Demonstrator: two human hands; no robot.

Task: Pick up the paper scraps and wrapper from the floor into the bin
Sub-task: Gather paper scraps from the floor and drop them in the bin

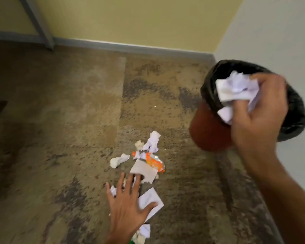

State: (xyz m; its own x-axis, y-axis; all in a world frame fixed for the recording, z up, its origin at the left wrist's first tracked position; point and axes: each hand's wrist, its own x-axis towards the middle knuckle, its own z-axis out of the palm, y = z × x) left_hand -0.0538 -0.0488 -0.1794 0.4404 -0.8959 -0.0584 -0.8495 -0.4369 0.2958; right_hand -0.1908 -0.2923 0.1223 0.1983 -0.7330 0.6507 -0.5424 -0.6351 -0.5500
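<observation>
My right hand (pixel 255 117) is shut on a wad of crumpled white paper (pixel 236 88), held over the mouth of the red bin (pixel 209 132) with its black liner (pixel 296 111). My left hand (pixel 128 205) is spread open low over the carpet, fingers above a torn flat sheet (pixel 144 169) and thumb on a white sheet (pixel 153 199). An orange wrapper (pixel 153 162) lies just beyond. Crumpled white scraps (pixel 152 141) and a small wad (pixel 118 161) lie around it. Another scrap (pixel 144 231) lies beside my left wrist.
The bin stands in the corner where a yellow wall (pixel 130 20) meets a white wall (pixel 280 41). A grey metal leg (pixel 37 22) comes down at the far left. Mottled brown carpet (pixel 60 120) covers the floor.
</observation>
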